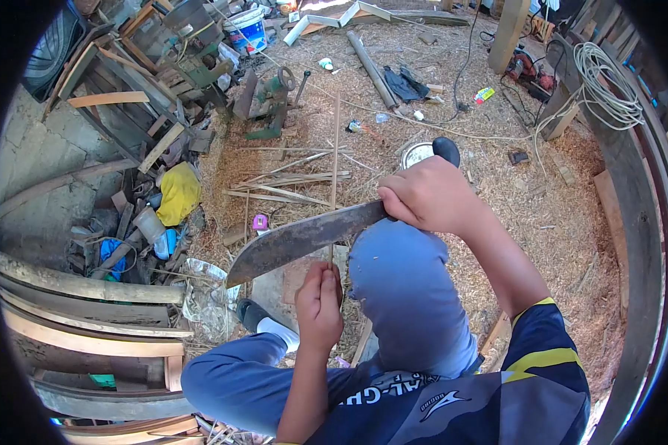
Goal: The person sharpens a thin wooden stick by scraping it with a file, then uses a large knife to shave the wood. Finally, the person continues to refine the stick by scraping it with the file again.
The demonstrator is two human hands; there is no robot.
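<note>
My right hand (428,196) is wrapped round the handle end of a wide, dark machete (304,241), above my raised knee. The blade points to the left and lies across a thin wooden strip (336,148). Below the blade, my left hand (321,305) is closed on the lower end of that strip, which stretches away from me past the blade. Several loose thin strips (293,180) lie on the shavings beyond the blade. A pink tape measure (260,222) rests on the ground near the blade.
Wood shavings cover the ground (512,245). Scrap wood and a yellow cloth (178,194) lie at the left, with curved planks (96,293) below. A green metal tool (269,104), a paint bucket (246,31) and a grey pipe (371,68) lie ahead. Coiled cable (608,85) hangs at the right.
</note>
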